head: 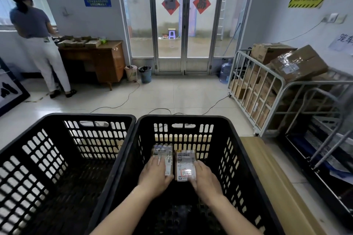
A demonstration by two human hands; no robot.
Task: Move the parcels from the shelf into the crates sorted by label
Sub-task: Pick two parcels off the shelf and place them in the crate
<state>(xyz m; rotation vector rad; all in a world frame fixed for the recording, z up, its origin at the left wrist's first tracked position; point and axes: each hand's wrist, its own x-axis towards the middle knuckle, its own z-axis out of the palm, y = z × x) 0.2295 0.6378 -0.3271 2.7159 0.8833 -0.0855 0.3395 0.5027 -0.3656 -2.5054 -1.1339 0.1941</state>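
1. Fingers of the left hand lie flat and fairly straight on top of the left small brown taped parcel with white label; thumb hidden, so press or clamp: cannot tell.
2. Fingers of the right hand curl round the right edge of the right small brown taped parcel with white label; gripping it.
3. Both parcels sit inside the right black slotted plastic crate, side by side, near its far wall; long axes run away from the person, in line with the fingers; resting on the crate floor or not: cannot tell.
4. Left black slotted plastic crate is just beside; left hand nearer it; likely next: let go, pull hands straight back.
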